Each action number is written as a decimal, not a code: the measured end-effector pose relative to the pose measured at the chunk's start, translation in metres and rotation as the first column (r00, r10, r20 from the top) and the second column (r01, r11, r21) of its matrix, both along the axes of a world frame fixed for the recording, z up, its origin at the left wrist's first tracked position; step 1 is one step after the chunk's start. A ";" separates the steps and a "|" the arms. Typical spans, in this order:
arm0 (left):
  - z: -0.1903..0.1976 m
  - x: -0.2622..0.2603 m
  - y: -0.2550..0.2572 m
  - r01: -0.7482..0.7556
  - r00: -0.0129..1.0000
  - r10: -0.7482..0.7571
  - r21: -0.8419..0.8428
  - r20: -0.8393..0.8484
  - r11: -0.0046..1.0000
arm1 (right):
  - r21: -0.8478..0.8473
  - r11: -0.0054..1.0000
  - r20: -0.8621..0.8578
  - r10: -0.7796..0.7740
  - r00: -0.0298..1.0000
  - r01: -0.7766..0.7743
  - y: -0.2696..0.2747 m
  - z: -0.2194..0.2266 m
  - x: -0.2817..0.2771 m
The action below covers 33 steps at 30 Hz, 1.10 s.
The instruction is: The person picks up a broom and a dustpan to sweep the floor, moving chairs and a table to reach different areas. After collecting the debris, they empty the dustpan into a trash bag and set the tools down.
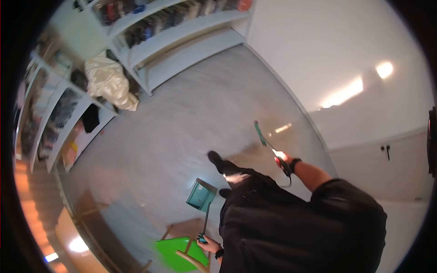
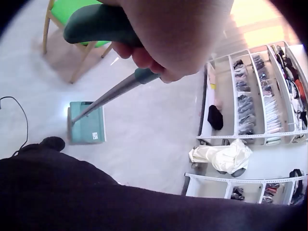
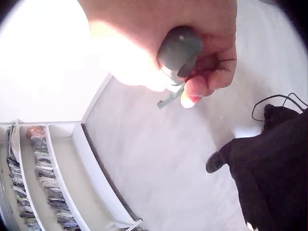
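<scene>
In the head view the left hand (image 1: 210, 244) grips the handle of a long-handled teal dustpan (image 1: 198, 196), whose pan rests on the floor beside the person's feet. The left wrist view shows that hand (image 2: 163, 38) curled round the green grip, with the pole running down to the pan (image 2: 87, 130). Out to the right, the right hand (image 1: 283, 159) holds the handle of a green-headed broom (image 1: 260, 133). From the right wrist, fingers of the right hand (image 3: 207, 62) wrap the dark handle end, and part of the broom head (image 3: 167, 101) shows below.
A green chair (image 1: 175, 255) stands close to the left hand. Shelves of packed items (image 1: 182, 43) line the far and left sides, with a cream cloth (image 1: 109, 82) at their corner. A white wall (image 1: 355, 109) bounds the right. A black cable (image 2: 24, 113) trails near the feet.
</scene>
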<state>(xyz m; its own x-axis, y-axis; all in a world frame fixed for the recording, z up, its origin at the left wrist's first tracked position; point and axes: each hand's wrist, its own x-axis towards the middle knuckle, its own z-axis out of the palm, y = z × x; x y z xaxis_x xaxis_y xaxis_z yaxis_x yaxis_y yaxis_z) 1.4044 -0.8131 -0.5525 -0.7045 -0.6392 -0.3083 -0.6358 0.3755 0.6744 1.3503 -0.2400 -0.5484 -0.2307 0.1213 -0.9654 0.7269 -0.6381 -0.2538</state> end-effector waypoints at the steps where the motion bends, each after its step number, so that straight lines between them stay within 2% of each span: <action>1: -0.006 -0.016 -0.005 -0.039 0.999 0.039 0.031 -0.005 0.999 | -0.011 1.000 -0.051 -0.008 0.999 0.008 -0.001 -0.006 -0.014; 2: -0.003 -0.038 -0.005 0.003 1.000 -0.002 -0.014 0.010 1.000 | 0.003 0.998 0.042 -0.062 0.997 0.062 0.000 -0.017 -0.043; 3: -0.016 -0.057 -0.012 0.026 0.999 -0.022 -0.087 0.039 0.996 | 0.024 0.994 0.124 -0.105 0.987 0.103 0.003 -0.026 -0.079; 5: -0.020 -0.095 -0.016 -0.001 1.000 0.001 -0.028 -0.014 1.000 | 0.066 0.985 0.133 -0.167 0.977 0.160 -0.001 -0.038 -0.134; 6: -0.016 -0.113 -0.019 0.062 0.998 -0.059 -0.163 0.023 0.985 | 0.119 0.976 0.147 -0.199 0.969 0.183 0.001 -0.038 -0.159; 7: -0.011 -0.133 -0.025 0.073 0.997 -0.068 -0.174 0.030 0.982 | 0.109 0.975 0.156 -0.207 0.966 0.191 -0.004 -0.040 -0.186; 8: -0.006 -0.156 -0.030 0.104 0.994 -0.095 -0.201 0.051 0.974 | 0.218 0.953 0.092 -0.234 0.968 0.210 -0.008 -0.044 -0.209; 11: 0.001 -0.218 -0.031 0.165 0.984 -0.140 -0.267 0.108 0.949 | 0.310 0.926 0.034 -0.238 0.971 0.216 -0.004 -0.051 -0.280; 12: 0.008 -0.211 -0.039 0.168 0.982 -0.133 -0.294 0.133 0.941 | 0.241 0.957 0.039 -0.174 0.984 0.160 -0.009 -0.054 -0.284; 14: 0.019 -0.221 -0.043 0.123 0.987 -0.078 -0.360 0.137 0.925 | 0.304 0.942 -0.089 0.175 0.981 -0.141 -0.018 -0.061 -0.306; 16: 0.046 -0.246 -0.037 0.124 0.990 -0.097 -0.328 0.098 0.936 | 0.355 0.843 -0.159 0.480 0.863 -0.403 -0.032 -0.064 -0.346; 17: 0.053 -0.267 -0.027 0.021 1.000 -0.019 -0.179 0.014 0.984 | 0.234 0.898 -0.062 0.396 0.916 -0.373 -0.037 -0.077 -0.370; 18: 0.048 -0.270 -0.041 0.005 0.998 0.010 -0.240 0.058 0.971 | 0.125 0.941 0.053 0.310 0.949 -0.315 -0.041 -0.092 -0.393; 19: 0.040 -0.238 -0.058 0.009 0.994 0.022 -0.278 0.109 0.961 | 0.038 0.998 0.146 0.048 0.988 -0.054 -0.064 -0.095 -0.379; 20: 0.050 -0.240 -0.055 -0.037 0.990 0.076 -0.304 0.115 0.952 | -0.014 0.994 0.143 0.105 0.984 -0.104 -0.077 -0.093 -0.384; 21: 0.060 -0.250 -0.062 -0.064 0.985 0.111 -0.327 0.129 0.943 | -0.030 0.999 0.181 0.048 0.982 -0.043 -0.100 -0.094 -0.398; 23: 0.062 -0.237 -0.086 -0.132 0.973 0.190 -0.353 0.135 0.926 | -0.022 1.000 0.189 0.021 0.982 -0.017 -0.141 -0.098 -0.391; 24: 0.088 -0.251 -0.051 -0.131 0.978 0.182 -0.382 0.099 0.915 | -0.041 0.998 0.188 0.059 0.980 -0.052 -0.117 -0.072 -0.417; 26: 0.105 -0.251 -0.050 -0.185 0.970 0.230 -0.368 0.082 0.911 | -0.071 0.992 0.199 0.113 0.974 -0.100 -0.137 -0.049 -0.434; 28: 0.147 -0.263 -0.032 -0.215 0.965 0.253 -0.350 0.065 0.912 | -0.086 0.981 0.177 0.185 0.967 -0.172 -0.143 -0.009 -0.460; 30: 0.177 -0.272 -0.039 -0.251 0.956 0.286 -0.331 0.059 0.910 | -0.156 0.960 0.176 0.257 0.950 -0.231 -0.166 0.024 -0.476; 31: 0.170 -0.292 -0.074 -0.270 0.948 0.308 -0.319 0.075 0.909 | -0.147 0.960 0.197 0.264 0.944 -0.238 -0.210 0.013 -0.505; 33: 0.169 -0.311 -0.105 -0.300 0.938 0.338 -0.307 0.078 0.903 | -0.294 0.799 -0.010 0.547 0.837 -0.525 -0.252 -0.010 -0.541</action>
<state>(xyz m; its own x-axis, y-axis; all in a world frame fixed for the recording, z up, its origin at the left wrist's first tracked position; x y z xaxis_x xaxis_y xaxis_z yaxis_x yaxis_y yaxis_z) 1.0930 -0.9183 -0.3835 -0.4150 -0.8971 -0.1515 -0.8267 0.3024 0.4744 0.8094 -0.4925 -0.5582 -0.1094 -0.2716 -0.9562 0.9824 -0.1758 -0.0625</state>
